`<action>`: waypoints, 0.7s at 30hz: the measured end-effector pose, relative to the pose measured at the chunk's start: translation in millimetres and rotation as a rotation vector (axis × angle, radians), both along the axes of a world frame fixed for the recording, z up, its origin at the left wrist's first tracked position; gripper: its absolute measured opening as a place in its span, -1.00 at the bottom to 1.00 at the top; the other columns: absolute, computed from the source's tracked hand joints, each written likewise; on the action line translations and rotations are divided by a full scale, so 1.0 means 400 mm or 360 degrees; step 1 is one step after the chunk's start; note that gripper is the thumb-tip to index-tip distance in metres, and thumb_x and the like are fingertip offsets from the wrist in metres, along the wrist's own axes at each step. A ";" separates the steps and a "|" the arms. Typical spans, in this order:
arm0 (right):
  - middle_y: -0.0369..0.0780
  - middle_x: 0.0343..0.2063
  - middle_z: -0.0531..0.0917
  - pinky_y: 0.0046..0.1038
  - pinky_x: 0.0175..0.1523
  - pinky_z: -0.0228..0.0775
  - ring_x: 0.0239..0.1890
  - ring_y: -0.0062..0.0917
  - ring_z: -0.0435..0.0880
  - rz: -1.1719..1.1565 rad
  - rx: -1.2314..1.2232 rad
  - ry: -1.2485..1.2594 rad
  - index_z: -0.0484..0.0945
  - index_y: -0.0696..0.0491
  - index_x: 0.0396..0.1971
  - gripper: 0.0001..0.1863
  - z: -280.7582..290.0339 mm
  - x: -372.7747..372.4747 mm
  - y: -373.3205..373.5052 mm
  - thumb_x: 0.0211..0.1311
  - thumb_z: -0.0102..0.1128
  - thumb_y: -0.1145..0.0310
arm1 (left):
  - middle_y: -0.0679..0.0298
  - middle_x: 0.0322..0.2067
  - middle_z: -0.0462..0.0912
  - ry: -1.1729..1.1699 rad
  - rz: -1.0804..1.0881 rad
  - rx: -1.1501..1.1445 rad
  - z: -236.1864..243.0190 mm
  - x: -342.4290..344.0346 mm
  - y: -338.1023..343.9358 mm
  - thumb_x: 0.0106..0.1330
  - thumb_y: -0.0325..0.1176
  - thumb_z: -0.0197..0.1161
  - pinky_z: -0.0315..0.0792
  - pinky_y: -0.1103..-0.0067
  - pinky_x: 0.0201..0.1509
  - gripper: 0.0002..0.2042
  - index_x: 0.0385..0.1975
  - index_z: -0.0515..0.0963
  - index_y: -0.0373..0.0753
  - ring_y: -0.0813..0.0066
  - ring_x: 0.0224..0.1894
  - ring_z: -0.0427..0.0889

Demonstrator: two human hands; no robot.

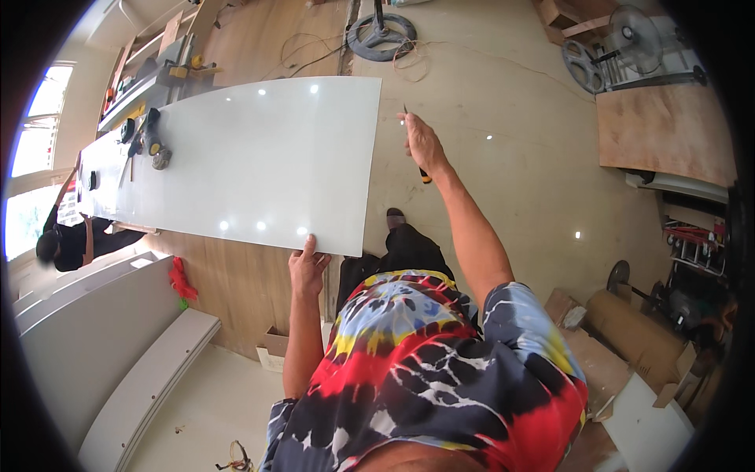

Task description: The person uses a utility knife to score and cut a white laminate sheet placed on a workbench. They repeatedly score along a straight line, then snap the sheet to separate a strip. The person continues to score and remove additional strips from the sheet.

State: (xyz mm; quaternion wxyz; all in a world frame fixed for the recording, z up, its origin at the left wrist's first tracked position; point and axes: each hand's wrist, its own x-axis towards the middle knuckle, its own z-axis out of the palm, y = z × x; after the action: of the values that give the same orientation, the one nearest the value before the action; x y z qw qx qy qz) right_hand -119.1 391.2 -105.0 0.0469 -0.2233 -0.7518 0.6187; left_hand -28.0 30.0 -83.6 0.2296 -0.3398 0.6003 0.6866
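A long, glossy white panel [259, 165] stretches from the far left to just in front of me. My left hand [307, 266] grips its near edge close to the right corner, thumb on top and the other fingers mostly hidden beneath. Out past the panel's right end, my right hand [425, 145] is closed around a slim tool with a black-and-orange handle [425, 177]. A thin, dark tip sticks out beyond the fingers; its exact kind is too small to tell. The right hand is apart from the panel.
Power tools [149, 134] and a dark round item [93, 180] lie on the panel's far left, where another person [71, 244] stands. A round metal base [381, 35] with cables stands ahead. A fan [633, 35], brown board [664, 130] and cardboard [641, 334] line the right; white boards [149, 385] lie lower left.
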 end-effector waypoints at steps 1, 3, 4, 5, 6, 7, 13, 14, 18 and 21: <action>-0.18 -0.21 0.69 -0.46 -0.23 0.60 -0.42 -0.56 0.63 -0.0034 -0.0145 0.0005 0.55 0.16 0.18 -0.35 -0.011 -0.018 0.005 0.60 -0.15 -0.16 | 0.25 -0.03 0.65 -0.0013 0.0012 0.0022 0.002 0.000 0.001 0.40 -0.09 0.40 0.57 0.39 -0.08 -0.55 0.10 0.47 -0.22 0.36 -0.05 0.67; -0.26 -0.28 0.63 -0.53 -0.29 0.58 -0.40 -0.63 0.64 -0.0031 -0.0321 0.0074 0.66 0.18 0.01 -0.51 -0.032 -0.058 0.021 0.57 0.07 0.01 | 0.25 -0.03 0.65 -0.0023 0.0003 0.0000 0.007 0.000 0.004 0.40 -0.10 0.40 0.56 0.38 -0.07 -0.56 0.10 0.47 -0.21 0.37 -0.05 0.67; -0.26 -0.31 0.63 -0.51 -0.30 0.58 -0.40 -0.62 0.64 -0.0093 -0.0262 0.0207 0.67 0.18 -0.01 -0.56 -0.042 -0.077 0.024 0.54 0.12 0.07 | 0.25 -0.02 0.65 -0.0060 0.0008 -0.0020 0.009 0.000 0.006 0.40 -0.11 0.40 0.55 0.37 -0.06 -0.57 0.10 0.47 -0.21 0.37 -0.05 0.67; -0.27 -0.34 0.63 -0.50 -0.30 0.58 -0.40 -0.61 0.65 -0.0153 -0.0192 0.0367 0.68 0.19 -0.04 -0.61 -0.052 -0.098 0.022 0.52 0.17 0.13 | 0.26 -0.03 0.65 -0.0039 -0.0004 -0.0012 0.012 0.001 0.007 0.40 -0.11 0.40 0.55 0.37 -0.06 -0.57 0.10 0.47 -0.21 0.38 -0.05 0.67; -0.27 -0.37 0.64 -0.49 -0.30 0.57 -0.40 -0.60 0.66 -0.0232 -0.0140 0.0465 0.69 0.19 -0.07 -0.66 -0.058 -0.119 0.023 0.50 0.22 0.19 | 0.27 -0.03 0.65 -0.0038 -0.0007 -0.0016 0.015 0.002 0.008 0.40 -0.11 0.40 0.55 0.36 -0.05 -0.57 0.10 0.47 -0.21 0.39 -0.06 0.67; -0.25 -0.43 0.65 -0.45 -0.29 0.57 -0.39 -0.56 0.69 -0.0184 0.0224 0.0633 0.70 0.18 -0.08 -0.75 -0.061 -0.140 0.031 0.44 0.28 0.31 | 0.27 -0.04 0.66 -0.0070 0.0008 -0.0054 0.018 0.003 0.009 0.40 -0.12 0.40 0.55 0.35 -0.04 -0.58 0.10 0.48 -0.20 0.39 -0.06 0.67; -0.14 -0.38 0.70 -0.37 -0.24 0.52 -0.40 -0.36 0.69 -0.0285 0.0707 0.0672 0.71 0.13 -0.13 -0.80 -0.050 -0.229 0.031 0.33 0.32 0.37 | 0.30 -0.10 0.67 -0.0061 -0.0005 -0.0041 0.031 0.010 0.010 0.41 -0.10 0.39 0.56 0.40 -0.07 -0.59 0.09 0.48 -0.20 0.46 -0.09 0.66; -0.13 -0.38 0.71 -0.36 -0.24 0.52 -0.41 -0.35 0.69 -0.0277 0.0744 0.0687 0.71 0.13 -0.14 -0.80 -0.047 -0.234 0.030 0.33 0.32 0.36 | 0.30 -0.11 0.68 -0.0068 -0.0012 -0.0052 0.032 0.011 0.011 0.41 -0.10 0.39 0.56 0.40 -0.08 -0.59 0.08 0.48 -0.20 0.46 -0.11 0.67; -0.17 -0.39 0.73 -0.35 -0.24 0.52 -0.39 -0.34 0.70 -0.0250 0.0809 0.0536 0.73 0.11 -0.22 -0.83 -0.043 -0.258 0.020 0.30 0.35 0.34 | 0.32 -0.19 0.68 -0.0064 0.0044 -0.0053 0.036 0.008 0.017 0.41 -0.16 0.39 0.61 0.49 -0.19 -0.65 0.02 0.52 -0.22 0.51 -0.25 0.66; -0.18 -0.40 0.73 -0.32 -0.24 0.52 -0.37 -0.30 0.71 -0.0267 0.0946 0.0582 0.73 0.08 -0.27 -0.85 -0.043 -0.278 0.023 0.30 0.36 0.32 | 0.32 -0.22 0.68 -0.0056 0.0054 -0.0032 0.035 0.006 0.019 0.42 -0.20 0.39 0.63 0.54 -0.23 -0.68 -0.01 0.53 -0.23 0.53 -0.28 0.67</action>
State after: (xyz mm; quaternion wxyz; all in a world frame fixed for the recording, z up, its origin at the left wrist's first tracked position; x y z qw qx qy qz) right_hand -230.3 400.6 -122.0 0.2943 -0.1464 -0.8571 0.3966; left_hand -25.6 37.4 -69.5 0.2249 -0.3642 0.5973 0.6783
